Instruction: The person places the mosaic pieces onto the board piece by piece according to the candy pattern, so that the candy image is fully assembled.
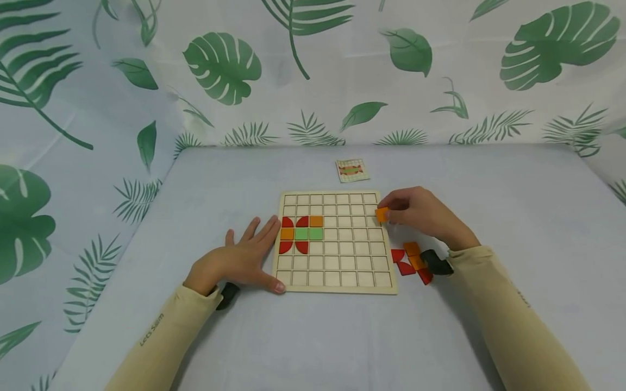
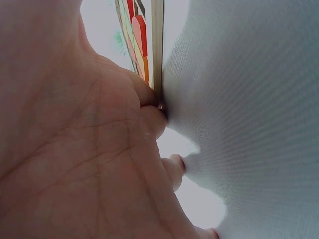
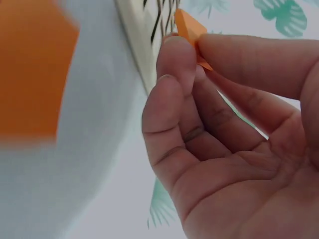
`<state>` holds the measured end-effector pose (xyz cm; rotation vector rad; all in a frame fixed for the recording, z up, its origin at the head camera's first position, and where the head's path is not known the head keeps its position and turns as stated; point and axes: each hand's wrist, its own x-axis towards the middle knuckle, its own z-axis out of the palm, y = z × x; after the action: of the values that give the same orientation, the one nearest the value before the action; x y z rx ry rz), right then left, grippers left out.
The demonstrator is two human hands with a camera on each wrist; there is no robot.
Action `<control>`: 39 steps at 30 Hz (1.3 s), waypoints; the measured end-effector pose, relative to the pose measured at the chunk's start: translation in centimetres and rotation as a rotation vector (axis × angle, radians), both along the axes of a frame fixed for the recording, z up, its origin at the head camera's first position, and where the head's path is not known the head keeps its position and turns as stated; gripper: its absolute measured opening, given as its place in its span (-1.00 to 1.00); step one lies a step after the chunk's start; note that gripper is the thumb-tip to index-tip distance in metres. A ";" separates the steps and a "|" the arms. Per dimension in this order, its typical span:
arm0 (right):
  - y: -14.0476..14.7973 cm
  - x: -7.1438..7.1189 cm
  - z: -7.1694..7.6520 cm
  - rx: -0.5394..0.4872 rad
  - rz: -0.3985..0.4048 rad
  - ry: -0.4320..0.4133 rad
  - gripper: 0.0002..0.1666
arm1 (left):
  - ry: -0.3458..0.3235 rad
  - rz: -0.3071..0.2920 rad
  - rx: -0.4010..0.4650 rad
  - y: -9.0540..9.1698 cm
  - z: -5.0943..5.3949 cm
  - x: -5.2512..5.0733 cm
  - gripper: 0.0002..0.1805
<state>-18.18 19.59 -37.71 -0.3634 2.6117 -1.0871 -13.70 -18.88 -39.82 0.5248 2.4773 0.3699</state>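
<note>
Orange square tile [image 1: 381, 215] is pinched by the right hand [image 1: 419, 214] at the pale wooden grid board [image 1: 332, 263], which the spread left hand [image 1: 238, 262] likely steadies.

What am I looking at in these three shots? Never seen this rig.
No robot here: a person works bare-handed. The wide picture is taken from the head, looking forward and down; the two close-ups come from the left and right wrists, each watching its own hand.

On the cloth-covered table lies a grid board. Set on its left side are four curved-edged red tiles, two orange square tiles and two green square tiles. A small pattern card lies beyond it, and loose red and orange tiles lie to its right.

The left hand rests spread against the board's left edge. The right hand pinches another orange tile at the right edge.
</note>
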 end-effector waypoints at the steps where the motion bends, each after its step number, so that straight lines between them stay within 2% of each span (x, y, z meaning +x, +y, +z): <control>1: -0.3 0.1 0.0 -0.022 0.004 -0.006 -0.69 | 0.001 -0.001 0.000 0.0 0.0 0.0 0.55; 5: -1.7 0.5 -0.1 -0.073 0.023 -0.007 -0.69 | 0.003 -0.003 0.000 0.0 0.0 0.0 0.55; 15: -5.0 1.3 -0.8 -0.098 0.060 0.026 -0.70 | 0.006 -0.003 -0.024 0.2 0.0 0.0 0.57; 26: -7.8 2.1 -1.7 -0.229 0.075 0.005 -0.79 | -0.002 0.011 -0.044 0.3 0.0 -0.1 0.58; 33: -9.5 3.1 -1.6 -0.226 0.078 -0.032 -0.83 | -0.005 0.017 -0.051 0.2 -0.1 -0.2 0.59; 39: -10.1 3.4 -1.8 -0.231 0.074 -0.053 -0.85 | -0.010 0.015 -0.051 0.3 0.1 -0.2 0.59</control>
<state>-14.77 9.53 -39.46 -0.4699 2.4121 -1.3576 -13.85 -18.56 -39.70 0.4821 2.4751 0.3137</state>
